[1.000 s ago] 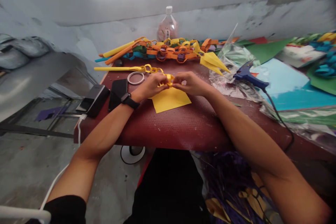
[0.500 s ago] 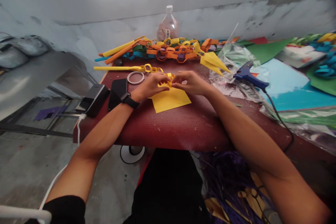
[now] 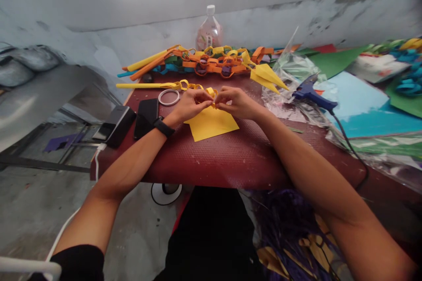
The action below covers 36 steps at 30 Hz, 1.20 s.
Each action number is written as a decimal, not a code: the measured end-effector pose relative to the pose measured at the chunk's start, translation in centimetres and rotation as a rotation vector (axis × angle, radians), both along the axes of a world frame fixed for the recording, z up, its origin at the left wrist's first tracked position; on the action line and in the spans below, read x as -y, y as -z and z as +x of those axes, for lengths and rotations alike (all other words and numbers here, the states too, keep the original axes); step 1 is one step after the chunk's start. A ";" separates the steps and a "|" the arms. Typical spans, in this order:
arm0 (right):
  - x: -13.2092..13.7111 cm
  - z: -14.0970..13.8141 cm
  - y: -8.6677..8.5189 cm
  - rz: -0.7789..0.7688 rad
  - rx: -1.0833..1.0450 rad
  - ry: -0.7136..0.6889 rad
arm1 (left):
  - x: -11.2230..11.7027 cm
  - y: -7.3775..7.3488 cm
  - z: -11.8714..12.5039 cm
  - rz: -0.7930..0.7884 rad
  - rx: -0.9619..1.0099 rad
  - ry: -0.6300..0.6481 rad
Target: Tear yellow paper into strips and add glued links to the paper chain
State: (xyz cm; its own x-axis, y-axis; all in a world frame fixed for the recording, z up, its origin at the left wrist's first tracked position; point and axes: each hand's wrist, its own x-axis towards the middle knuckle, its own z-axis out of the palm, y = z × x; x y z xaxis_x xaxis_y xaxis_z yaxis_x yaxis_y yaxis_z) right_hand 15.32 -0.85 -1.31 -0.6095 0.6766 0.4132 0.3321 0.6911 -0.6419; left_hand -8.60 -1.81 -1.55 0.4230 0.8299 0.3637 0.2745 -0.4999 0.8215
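Over the middle of the table my left hand (image 3: 195,104) and my right hand (image 3: 238,102) meet fingertip to fingertip. Each is closed in a pinch on the end of a yellow paper chain (image 3: 184,84), at a small loop of paper strip partly hidden by the fingers. From there the chain runs left to a rolled yellow paper stick (image 3: 140,85). Beneath my hands lies a flat yellow paper sheet (image 3: 214,125).
A white tape ring (image 3: 169,104), a phone (image 3: 146,118) and a dark box-shaped device (image 3: 116,126) sit left. Orange paper chains (image 3: 211,66) and a plastic bottle (image 3: 209,35) stand behind. A blue glue gun (image 3: 313,94) with its cord lies right, by coloured paper (image 3: 365,114).
The fingers of my left hand have straightened a little, and less of the yellow loop shows between my hands. The view has shifted slightly; the table items lie as before.
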 end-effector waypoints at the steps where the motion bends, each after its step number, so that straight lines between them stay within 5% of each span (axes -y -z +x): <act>1: 0.0 0.0 0.0 0.014 0.002 0.000 | 0.0 0.1 0.0 -0.029 0.035 0.010; 8: 0.0 -0.2 0.1 0.048 0.019 -0.007 | 0.0 0.6 0.2 -0.218 0.170 0.034; 30: -0.1 0.6 -0.2 -0.032 0.122 -0.065 | 0.0 0.4 -0.3 -0.413 0.221 -0.016; 36: -0.3 0.7 0.0 -0.047 0.143 -0.088 | 0.2 0.4 0.0 -0.362 0.183 -0.032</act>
State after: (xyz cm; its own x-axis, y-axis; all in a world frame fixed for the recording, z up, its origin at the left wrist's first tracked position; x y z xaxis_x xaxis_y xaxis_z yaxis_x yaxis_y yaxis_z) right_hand 16.05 -0.53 -1.35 -0.7177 0.6345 0.2868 0.3620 0.6919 -0.6247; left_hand -8.56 -2.01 -1.98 0.3497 0.9300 0.1129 0.1181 -0.1633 0.9795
